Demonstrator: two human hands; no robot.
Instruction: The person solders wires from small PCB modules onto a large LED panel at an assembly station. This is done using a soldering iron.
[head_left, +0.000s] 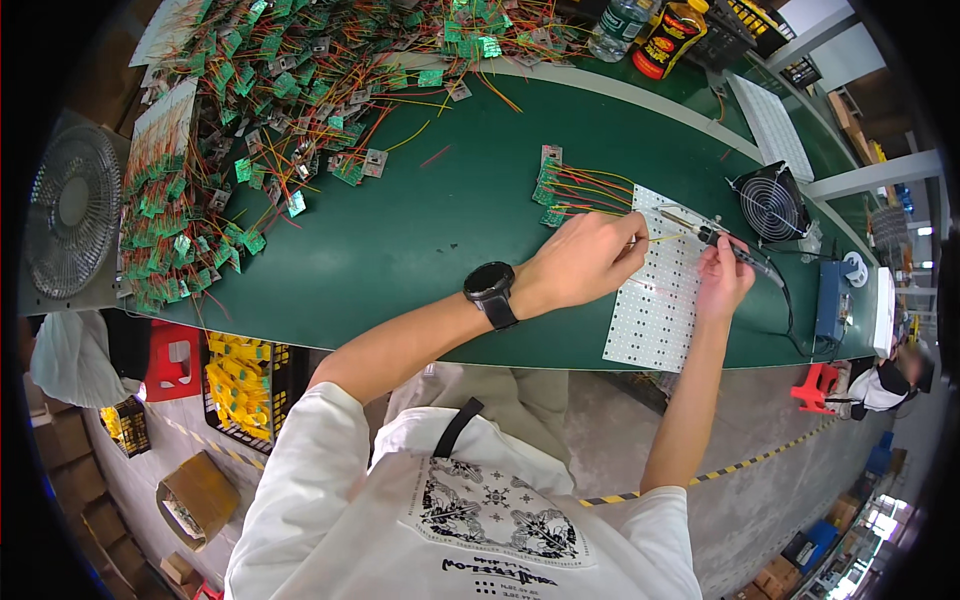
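My left hand (583, 258), with a black watch on its wrist, pinches a yellow wire (664, 238) over a white perforated panel (648, 315). In my right hand (724, 283) is a soldering iron (748, 258), its tip pointing left over the panel's upper part, close to the wire's end. Whether tip and wire touch is too small to tell. Red and yellow wires (597, 183) run from the panel's upper left edge to a few small green circuit boards (546, 188) lying beyond my left hand. My left fingers hide part of the panel's edge.
A large heap of wired green circuit boards (290, 90) covers the table's left and far side. Right of the panel stand a black fan (768, 203) and a blue soldering station (831, 300). Two bottles (672, 38) stand at the back. A grey fan (73, 212) is at far left.
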